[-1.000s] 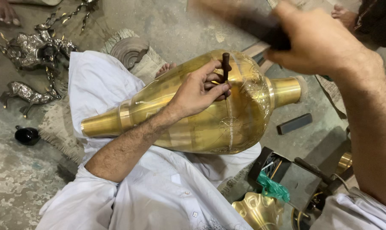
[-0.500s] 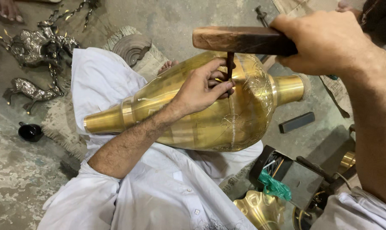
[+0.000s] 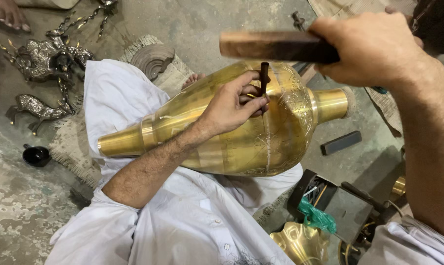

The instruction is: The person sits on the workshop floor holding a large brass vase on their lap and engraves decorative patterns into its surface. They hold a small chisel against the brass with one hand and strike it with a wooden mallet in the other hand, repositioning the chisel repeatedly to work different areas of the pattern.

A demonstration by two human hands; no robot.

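The brass vase (image 3: 241,132) lies on its side across the person's lap, on the white garment (image 3: 182,221). Its narrow foot points toward 9 o'clock and its neck opening toward 3 o'clock. Fine engraved lines cover the widest part of the body.

The left hand (image 3: 231,105) rests on the upper shoulder of the vase. Its fingers are closed around a short dark chisel (image 3: 264,78), pinching it near the lower end. The chisel stands roughly upright with its tip against the brass surface.

The right hand (image 3: 374,46) sits at 1 o'clock from the left hand, closed in a fist around a wooden mallet (image 3: 276,46). The mallet extends horizontally toward 9 o'clock. Its free end is directly above the chisel head; whether the two touch cannot be told.

On the floor at 3 o'clock of the vase lies a dark rectangular block (image 3: 340,142). At 5 o'clock stands an open black tool box (image 3: 339,206) holding a green bag (image 3: 317,216). A second brass piece (image 3: 300,245) with a wavy rim lies at 6 o'clock. Silver-coloured animal figurines (image 3: 45,59) stand at 10 o'clock, well apart from the vase. A small black cup (image 3: 35,154) sits at 9 o'clock.
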